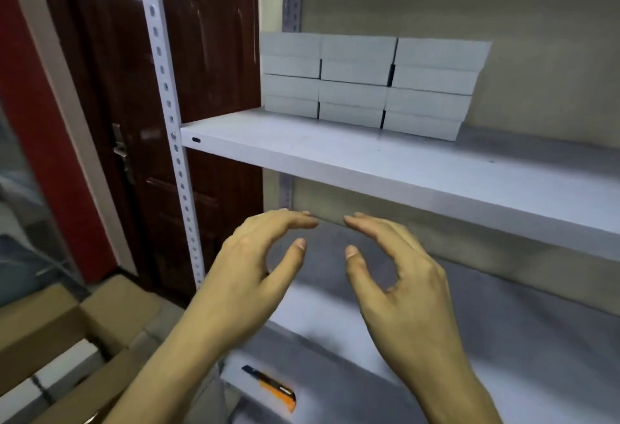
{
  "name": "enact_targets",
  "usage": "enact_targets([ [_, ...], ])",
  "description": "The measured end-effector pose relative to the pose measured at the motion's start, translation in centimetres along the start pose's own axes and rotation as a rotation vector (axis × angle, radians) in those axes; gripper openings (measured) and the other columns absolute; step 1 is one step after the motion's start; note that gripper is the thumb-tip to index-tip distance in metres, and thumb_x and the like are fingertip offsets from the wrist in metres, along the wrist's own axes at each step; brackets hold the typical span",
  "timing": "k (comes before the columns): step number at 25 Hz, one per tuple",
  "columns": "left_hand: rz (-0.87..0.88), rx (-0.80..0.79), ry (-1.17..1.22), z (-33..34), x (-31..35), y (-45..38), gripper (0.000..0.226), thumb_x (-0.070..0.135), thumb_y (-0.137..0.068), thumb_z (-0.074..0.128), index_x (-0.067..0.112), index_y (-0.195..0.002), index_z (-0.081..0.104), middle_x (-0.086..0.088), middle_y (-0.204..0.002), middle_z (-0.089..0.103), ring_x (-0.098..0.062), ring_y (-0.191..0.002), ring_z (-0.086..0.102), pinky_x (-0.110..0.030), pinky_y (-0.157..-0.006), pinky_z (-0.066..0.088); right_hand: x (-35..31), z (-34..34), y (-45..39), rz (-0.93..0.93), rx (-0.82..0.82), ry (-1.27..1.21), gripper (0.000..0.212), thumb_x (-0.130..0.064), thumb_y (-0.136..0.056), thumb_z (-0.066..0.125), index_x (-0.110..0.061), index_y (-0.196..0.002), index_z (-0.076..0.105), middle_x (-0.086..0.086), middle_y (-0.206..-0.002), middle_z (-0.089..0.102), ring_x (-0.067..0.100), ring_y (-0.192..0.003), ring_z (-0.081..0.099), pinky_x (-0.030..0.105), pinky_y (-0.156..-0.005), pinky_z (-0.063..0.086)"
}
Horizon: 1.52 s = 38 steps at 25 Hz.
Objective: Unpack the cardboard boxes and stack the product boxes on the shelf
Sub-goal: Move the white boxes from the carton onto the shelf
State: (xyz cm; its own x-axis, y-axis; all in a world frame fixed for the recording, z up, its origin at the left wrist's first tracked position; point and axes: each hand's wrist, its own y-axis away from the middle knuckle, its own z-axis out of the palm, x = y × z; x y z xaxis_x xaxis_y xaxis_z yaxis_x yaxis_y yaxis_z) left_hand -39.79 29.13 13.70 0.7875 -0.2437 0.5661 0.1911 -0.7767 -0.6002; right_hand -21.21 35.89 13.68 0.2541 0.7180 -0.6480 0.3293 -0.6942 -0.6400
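Observation:
Several white product boxes (365, 83) stand stacked in three columns at the back left of the upper shelf board (369, 158). Below that board, in front of the lower shelf, my left hand (255, 269) and my right hand (399, 276) hover side by side, palms facing each other, fingers loosely bent, holding nothing. An open cardboard box (63, 333) sits at the lower left with white product boxes (50, 373) showing inside it.
A perforated grey shelf upright (167, 95) runs down the left of the rack. Behind it is a dark brown door (208, 54). An orange and black utility knife (271, 386) lies on a lower shelf board (503, 339). The wall closes the back of the shelves.

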Motion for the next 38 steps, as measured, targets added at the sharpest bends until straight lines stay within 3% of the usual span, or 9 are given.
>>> enact_targets([
  [4, -0.112, 0.007, -0.064, -0.8, -2.2, 4.0, 0.028, 0.039, -0.102, 0.050, 0.042, -0.127, 0.061, 0.031, -0.131, 0.055, 0.005, -0.133, 0.044, -0.029, -0.109, 0.041, 0.4, 3.4, 2.2, 0.065, -0.121, -0.067, 0.033, -0.027, -0.095, 0.062, -0.039, -0.125, 0.066, -0.028, -0.126, 0.060, -0.002, -0.126, 0.052, 0.009, -0.099, 0.039],
  [9, -0.251, 0.050, -0.086, -3.4, -4.8, 8.7, 0.028, 0.030, -0.101, 0.055, 0.039, -0.126, 0.062, 0.030, -0.128, 0.059, 0.003, -0.130, 0.048, -0.033, -0.108, 0.043, -0.6, 8.0, 4.4, 0.097, -0.262, -0.124, 0.030, -0.025, -0.096, 0.061, -0.038, -0.123, 0.067, -0.029, -0.123, 0.060, -0.003, -0.123, 0.053, 0.006, -0.096, 0.038],
  [15, -0.399, 0.104, -0.139, -8.4, -8.4, 14.6, 0.028, 0.027, -0.099, 0.057, 0.038, -0.124, 0.065, 0.029, -0.124, 0.060, 0.005, -0.111, 0.055, -0.020, -0.092, 0.042, -3.4, 14.8, 6.5, 0.112, -0.398, -0.178, 0.029, -0.024, -0.095, 0.063, -0.038, -0.120, 0.068, -0.026, -0.120, 0.063, -0.006, -0.119, 0.054, 0.002, -0.093, 0.037],
  [19, -0.488, 0.113, -0.141, -12.0, -10.9, 18.6, 0.026, 0.030, -0.100, 0.054, 0.039, -0.123, 0.064, 0.028, -0.124, 0.061, 0.004, -0.124, 0.050, -0.026, -0.102, 0.042, -6.0, 19.5, 8.2, 0.124, -0.494, -0.223, 0.029, -0.025, -0.097, 0.064, -0.038, -0.122, 0.068, -0.026, -0.121, 0.062, -0.009, -0.120, 0.052, 0.008, -0.091, 0.045],
  [23, -0.560, 0.130, -0.151, -15.0, -13.0, 22.5, 0.026, 0.027, -0.101, 0.055, 0.037, -0.123, 0.064, 0.027, -0.124, 0.061, 0.007, -0.126, 0.049, -0.030, -0.107, 0.043, -8.3, 24.1, 10.2, 0.113, -0.562, -0.248, 0.027, -0.022, -0.097, 0.065, -0.035, -0.121, 0.069, -0.027, -0.119, 0.062, -0.018, -0.113, 0.050, -0.003, -0.087, 0.035],
  [29, -0.683, 0.176, -0.149, -18.5, -15.6, 27.2, 0.026, 0.027, -0.100, 0.054, 0.038, -0.122, 0.064, 0.025, -0.123, 0.063, 0.000, -0.125, 0.052, -0.037, -0.105, 0.046, -11.0, 29.9, 12.9, 0.121, -0.679, -0.304, 0.028, -0.023, -0.097, 0.064, -0.035, -0.121, 0.069, -0.022, -0.121, 0.064, -0.008, -0.118, 0.054, 0.004, -0.092, 0.040],
  [33, -0.768, 0.221, -0.153, -19.9, -17.1, 28.9, 0.027, 0.026, -0.100, 0.056, 0.041, -0.121, 0.063, 0.026, -0.122, 0.063, 0.010, -0.104, 0.055, -0.022, -0.079, 0.043, -11.6, 33.2, 13.3, 0.100, -0.747, -0.311, 0.027, -0.022, -0.096, 0.064, -0.033, -0.119, 0.070, -0.023, -0.118, 0.065, -0.008, -0.115, 0.056, 0.005, -0.090, 0.041],
  [38, -0.866, 0.290, -0.184, -21.0, -19.7, 29.9, 0.026, 0.026, -0.101, 0.054, 0.041, -0.120, 0.064, 0.027, -0.119, 0.063, 0.003, -0.121, 0.052, -0.035, -0.101, 0.048, -11.6, 37.7, 12.5, 0.086, -0.825, -0.329, 0.025, -0.021, -0.096, 0.064, -0.035, -0.115, 0.070, -0.027, -0.112, 0.064, -0.015, -0.108, 0.053, -0.001, -0.079, 0.038],
])
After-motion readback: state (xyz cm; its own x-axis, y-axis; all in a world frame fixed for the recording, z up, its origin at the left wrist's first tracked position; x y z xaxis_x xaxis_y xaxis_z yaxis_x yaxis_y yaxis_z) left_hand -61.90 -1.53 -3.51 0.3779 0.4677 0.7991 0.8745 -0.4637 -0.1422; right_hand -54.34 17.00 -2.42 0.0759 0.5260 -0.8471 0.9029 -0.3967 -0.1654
